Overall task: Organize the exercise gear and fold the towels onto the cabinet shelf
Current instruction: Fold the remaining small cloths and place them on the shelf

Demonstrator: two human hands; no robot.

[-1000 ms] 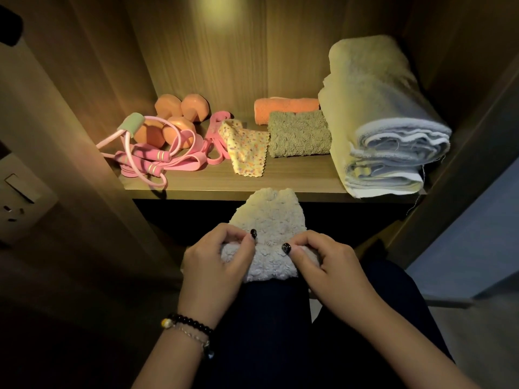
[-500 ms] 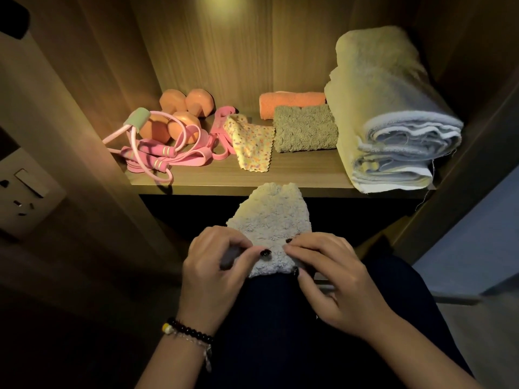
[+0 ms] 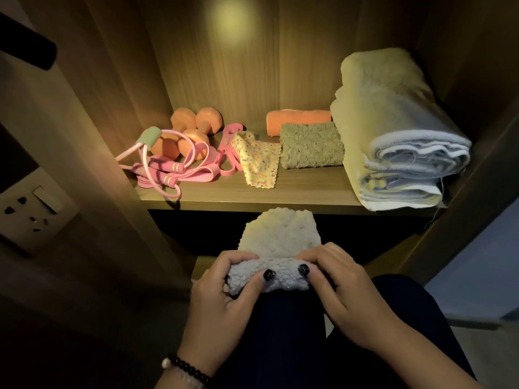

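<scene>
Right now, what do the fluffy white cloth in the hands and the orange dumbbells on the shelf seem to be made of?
Fluffy white cloth: looks like fleece or chenille microfibre, matt; its surface is all small curly tufts, and it bends softly where both hands fold it.
Orange dumbbells: probably a rubber or vinyl coating over a heavy core, going by the smooth, matt, evenly coloured faceted heads. The core is hidden.

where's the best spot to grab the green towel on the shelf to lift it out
Take the folded green towel by its near edge, coming from the front. That edge faces the shelf opening with bare wood before it, while the orange towel sits behind and the big yellow towel stack crowds its right side.
</scene>
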